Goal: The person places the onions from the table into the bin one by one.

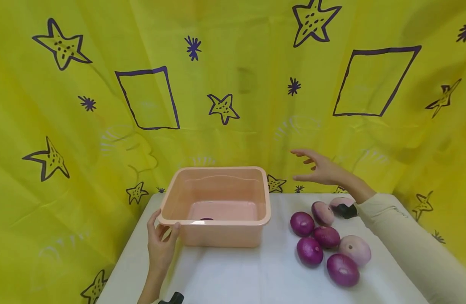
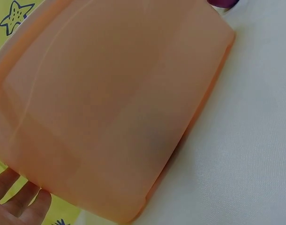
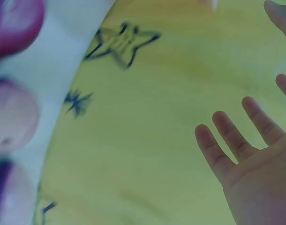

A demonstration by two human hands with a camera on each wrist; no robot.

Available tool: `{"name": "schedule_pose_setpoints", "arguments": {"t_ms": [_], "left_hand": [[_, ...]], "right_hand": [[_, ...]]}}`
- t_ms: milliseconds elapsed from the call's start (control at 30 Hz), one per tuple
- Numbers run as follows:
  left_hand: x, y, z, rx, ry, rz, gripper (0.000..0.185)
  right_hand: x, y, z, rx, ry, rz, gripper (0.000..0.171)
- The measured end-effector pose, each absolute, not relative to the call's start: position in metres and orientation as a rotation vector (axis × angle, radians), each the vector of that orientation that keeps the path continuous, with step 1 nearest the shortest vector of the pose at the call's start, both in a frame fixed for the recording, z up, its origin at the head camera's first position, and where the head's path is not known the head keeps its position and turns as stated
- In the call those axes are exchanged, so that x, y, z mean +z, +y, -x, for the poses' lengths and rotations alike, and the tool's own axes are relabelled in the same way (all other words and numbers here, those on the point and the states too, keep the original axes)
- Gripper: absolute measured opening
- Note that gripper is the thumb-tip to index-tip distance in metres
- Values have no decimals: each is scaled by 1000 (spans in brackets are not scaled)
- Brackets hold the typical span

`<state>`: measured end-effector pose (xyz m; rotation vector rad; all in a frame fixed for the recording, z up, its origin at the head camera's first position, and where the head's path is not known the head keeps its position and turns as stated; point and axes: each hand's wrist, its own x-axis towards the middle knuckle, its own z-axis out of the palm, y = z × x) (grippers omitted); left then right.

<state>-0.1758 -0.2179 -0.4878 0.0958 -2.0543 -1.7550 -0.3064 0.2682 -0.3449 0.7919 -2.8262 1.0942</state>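
At the lower middle of the head view, a peach plastic tub (image 1: 225, 236) is seen standing on the white-covered bench (image 1: 256, 274), and its near left corner is gripped by the left hand (image 1: 159, 247), thumb over the rim and fingers (image 2: 21, 201) against the outer wall. Something small and dark purple (image 1: 207, 219) is glimpsed on the tub's floor, too hidden to be told. To the right of the tub, a cluster of red onions (image 1: 310, 251) is laid out, several touching. Above them, at centre right, the right hand (image 1: 319, 168) is held in the air with its fingers (image 3: 227, 140) spread wide, nothing being held, before the yellow star-printed cloth (image 1: 233, 84).
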Motion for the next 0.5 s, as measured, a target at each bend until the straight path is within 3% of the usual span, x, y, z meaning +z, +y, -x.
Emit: {"name": "schedule_pose_setpoints", "arguments": {"t_ms": [500], "left_hand": [[-487,-217,175,-1744,-2029,-81,71]], "right_hand": [[-387,353,281,1033,-2860,-604,78]]}}
